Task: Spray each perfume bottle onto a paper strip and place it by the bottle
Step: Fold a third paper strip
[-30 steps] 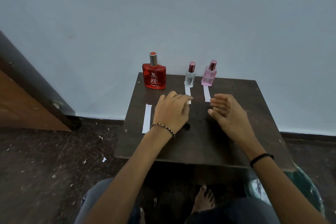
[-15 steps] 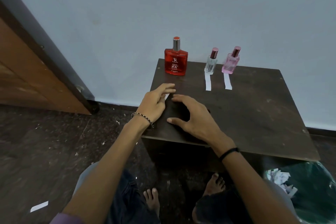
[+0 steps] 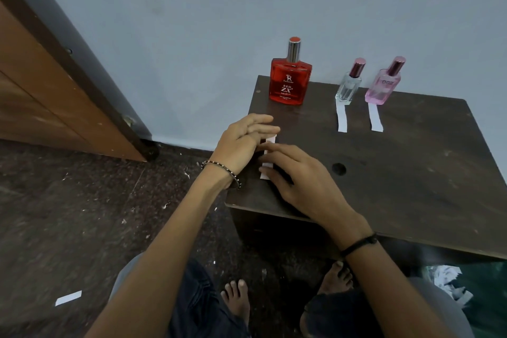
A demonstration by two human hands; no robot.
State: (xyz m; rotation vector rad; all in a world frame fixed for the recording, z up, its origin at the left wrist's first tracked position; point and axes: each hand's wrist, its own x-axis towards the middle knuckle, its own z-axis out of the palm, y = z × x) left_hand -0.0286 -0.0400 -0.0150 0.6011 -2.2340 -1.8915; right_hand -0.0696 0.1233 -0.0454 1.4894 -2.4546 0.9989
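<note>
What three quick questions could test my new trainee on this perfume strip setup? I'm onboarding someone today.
1. True or false: the red bottle already has a paper strip laid in front of it.
2. How many bottles stand on the table?
3. Which hands touch the loose strip near the table's left edge?

Key: 1. False; only the clear bottle and pink bottle do. 2. Three. 3. Both, left hand and right hand.

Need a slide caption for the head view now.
Both hands reach the last paper strip near the red bottle.
</note>
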